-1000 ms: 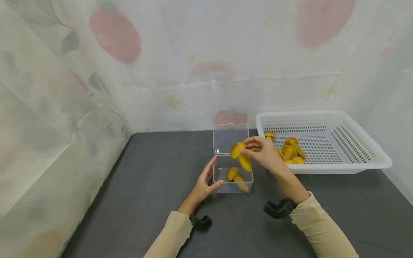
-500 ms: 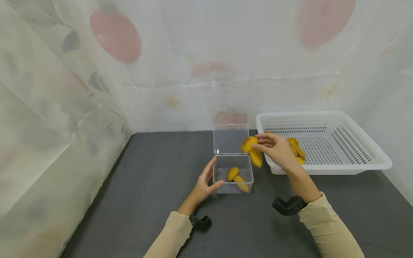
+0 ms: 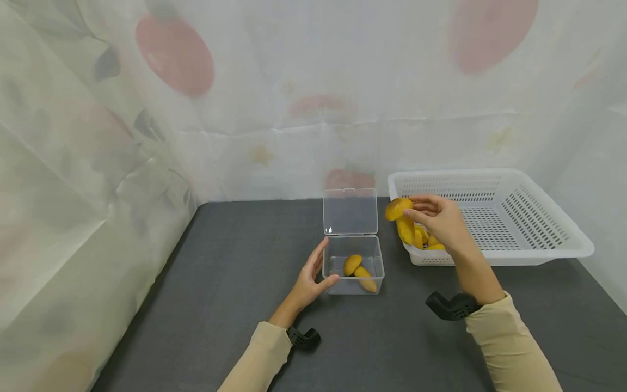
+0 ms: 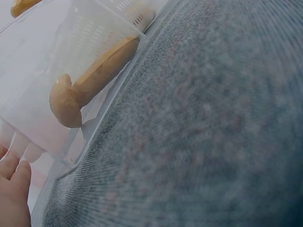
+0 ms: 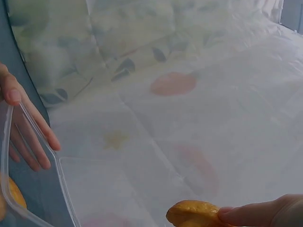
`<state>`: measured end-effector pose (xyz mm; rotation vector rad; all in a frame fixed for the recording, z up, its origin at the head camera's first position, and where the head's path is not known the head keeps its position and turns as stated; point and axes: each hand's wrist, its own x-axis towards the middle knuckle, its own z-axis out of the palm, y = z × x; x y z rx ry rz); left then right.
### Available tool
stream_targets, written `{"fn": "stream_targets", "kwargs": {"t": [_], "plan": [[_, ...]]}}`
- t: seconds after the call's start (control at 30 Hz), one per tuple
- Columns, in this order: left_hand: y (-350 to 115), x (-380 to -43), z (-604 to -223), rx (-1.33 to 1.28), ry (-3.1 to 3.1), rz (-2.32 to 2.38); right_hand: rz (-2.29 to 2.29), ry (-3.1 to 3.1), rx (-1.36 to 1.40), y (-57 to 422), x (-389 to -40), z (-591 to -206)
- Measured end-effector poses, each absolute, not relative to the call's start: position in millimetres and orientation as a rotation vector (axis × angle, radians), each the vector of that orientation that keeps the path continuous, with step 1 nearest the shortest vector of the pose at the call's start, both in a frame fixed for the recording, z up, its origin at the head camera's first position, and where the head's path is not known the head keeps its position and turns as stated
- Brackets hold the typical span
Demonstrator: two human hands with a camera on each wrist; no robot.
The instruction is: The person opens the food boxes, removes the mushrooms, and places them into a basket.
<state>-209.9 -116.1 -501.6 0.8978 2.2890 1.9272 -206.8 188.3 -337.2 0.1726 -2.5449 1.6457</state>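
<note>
My right hand [image 3: 444,222] pinches a yellow-brown mushroom [image 3: 404,226] between thumb and fingers, cap up, stem hanging. It is over the left end of a white perforated basket [image 3: 519,253]. Part of this mushroom's cap [image 5: 191,213] shows in the right wrist view. My left hand [image 3: 308,279] touches the left side of a clear plastic box [image 3: 337,286], fingers extended along its wall and thumb near the front corner. One mushroom [image 3: 353,264] lies inside the box; its stem [image 4: 106,66] points away from the left hand in the left wrist view.
The box's hinged lid [image 3: 350,211] stands raised at the back. Several mushrooms [image 3: 434,243] lie in the basket's left part, partly hidden by my right hand. A dark grey tabletop [image 3: 235,272] carries everything. A patterned white curtain [image 3: 303,71] hangs behind it.
My right hand has carried the pinched mushroom from above the box rightward and slightly back to the basket's left end. My left hand, the box and the mushroom inside have stayed put.
</note>
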Motion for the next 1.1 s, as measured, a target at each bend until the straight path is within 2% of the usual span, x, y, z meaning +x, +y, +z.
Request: {"fn": "stream_targets", "kwargs": {"t": [0.73, 1.1], "plan": [[-116.5, -207.4, -498.9, 0.863, 2.287, 1.919, 1.707, -2.473, 0.053, 221.7, -218.8, -354.3], [-116.4, -208.7, -498.4, 0.854, 2.284, 1.912, 1.437, -2.729, -0.086, 229.5, -221.2, -366.3]]}}
